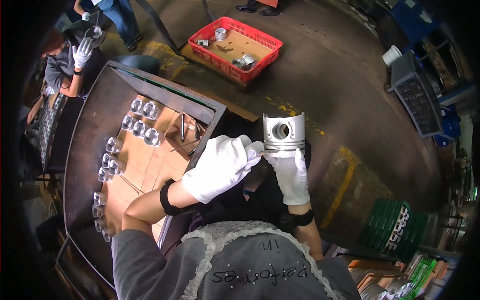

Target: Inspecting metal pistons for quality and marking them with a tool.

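Note:
A silver metal piston is held up in front of me, with its round pin hole facing me and its ring grooves toward the bottom. My right hand, in a white glove, supports it from below, the thumb up along its right side. My left hand, also gloved in white, is closed in a pinch just left of the piston's grooved end. A thin metal tool pokes out of that pinch and seems to touch the grooves; most of it is hidden in the fingers.
On my left stands a metal-edged bench lined with cardboard, bearing several pistons and a dark pen-like tool. A red crate with pistons stands ahead. Green stacked trays are at right. A co-worker sits far left.

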`<action>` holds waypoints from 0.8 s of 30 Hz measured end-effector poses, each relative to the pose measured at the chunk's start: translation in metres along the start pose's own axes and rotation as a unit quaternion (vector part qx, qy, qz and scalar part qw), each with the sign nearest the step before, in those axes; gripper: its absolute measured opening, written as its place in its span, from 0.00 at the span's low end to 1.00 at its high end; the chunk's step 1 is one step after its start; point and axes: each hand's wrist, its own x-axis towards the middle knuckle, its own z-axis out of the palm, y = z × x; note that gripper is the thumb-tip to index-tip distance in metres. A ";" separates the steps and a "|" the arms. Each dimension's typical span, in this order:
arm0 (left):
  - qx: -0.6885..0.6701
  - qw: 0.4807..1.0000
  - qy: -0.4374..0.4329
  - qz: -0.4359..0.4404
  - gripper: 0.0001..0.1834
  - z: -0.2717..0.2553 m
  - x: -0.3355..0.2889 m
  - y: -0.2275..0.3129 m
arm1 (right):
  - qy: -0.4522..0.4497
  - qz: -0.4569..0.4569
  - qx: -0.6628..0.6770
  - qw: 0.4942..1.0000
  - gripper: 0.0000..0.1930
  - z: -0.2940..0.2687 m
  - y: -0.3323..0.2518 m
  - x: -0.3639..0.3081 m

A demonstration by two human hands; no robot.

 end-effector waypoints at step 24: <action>-0.139 0.938 -0.052 -0.313 0.11 -0.020 -0.039 -0.056 | 0.016 0.016 0.158 0.987 0.39 -0.006 -0.007 0.006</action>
